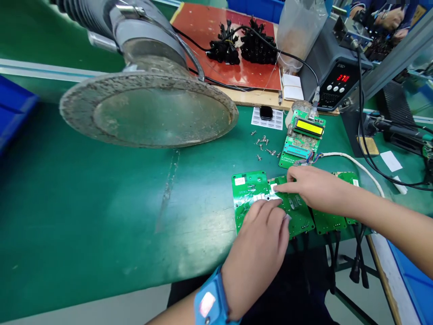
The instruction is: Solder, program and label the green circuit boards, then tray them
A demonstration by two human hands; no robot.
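Note:
My right hand [313, 187] reaches in from the right. One outstretched digit presses a small white label [273, 188] on a green circuit board [301, 219]; its other fingers are bent and hold nothing visible. My left hand [262, 232], with a blue wrist strap [213, 298], lies over the lower part of that board and the green circuit board to its left [248, 183]. Its fingers are curled close together. A whitish scrap [288, 217] shows beside them, and what they hold is hidden. Another green board [328, 221] lies under my right forearm.
A programmer board with a yellow display [307, 127] stands behind my hands. Loose screws [265, 142] and a label sheet [277, 119] lie nearby. A round fume hood [149, 110] overhangs the left. A soldering station [333, 72] stands back right. Cables [333, 253] hang off the front edge.

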